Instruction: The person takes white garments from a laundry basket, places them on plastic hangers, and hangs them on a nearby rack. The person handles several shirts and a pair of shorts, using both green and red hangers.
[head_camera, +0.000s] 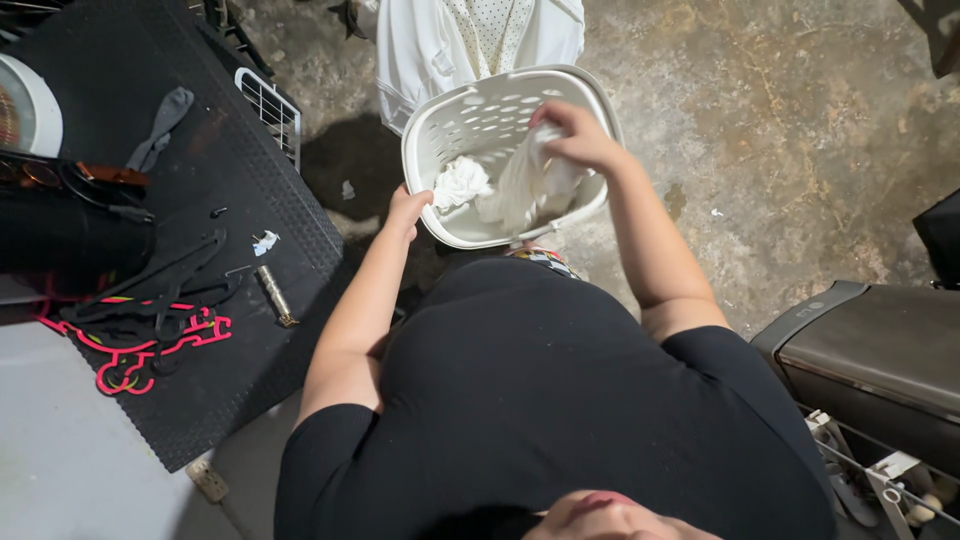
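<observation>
Right hand (578, 135) on cloth (530, 185) in basket (440, 130)

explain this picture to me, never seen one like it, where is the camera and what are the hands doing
The one picture comes from a camera worn on a person's head, looking down over their black shirt to the floor. There is no machine here, only two bare hands. The left hand grips the rim of a white laundry basket, tilted toward the person. The right hand reaches inside and holds a white cloth; a second crumpled white cloth lies in the basket. Beyond the basket hangs a white garment. On the black mat to the left lie pink and black hangers. The floor is stained concrete.
</observation>
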